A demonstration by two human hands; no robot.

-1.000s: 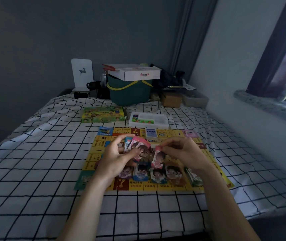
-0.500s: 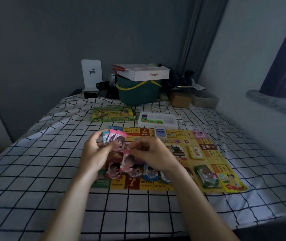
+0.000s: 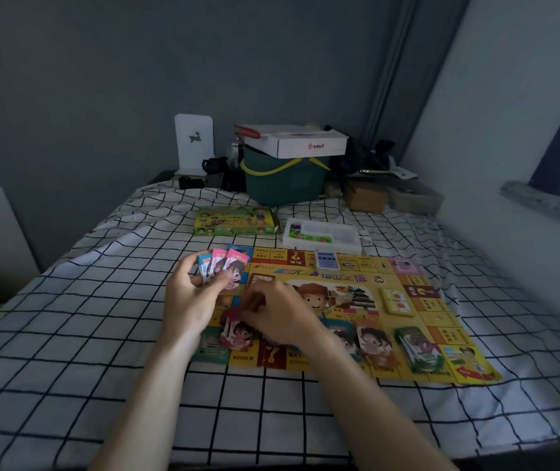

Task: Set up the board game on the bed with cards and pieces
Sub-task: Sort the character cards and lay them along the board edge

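A yellow game board lies flat on the checked bed sheet. My left hand holds a fan of character cards upright over the board's left edge. My right hand pinches a pink character card down at the board's near left row. More character cards lie along the near edge. A green card deck sits near the right corner, a yellow deck farther right, and a blue deck at the far edge.
The green game box and a white piece tray lie beyond the board. A green basket with a white carton stands at the bed's head, beside brown boxes. A wall rises on the right.
The view has shifted left. My right hand has dropped from the fan down to the board's near left row with one card. My left hand still holds the fan.
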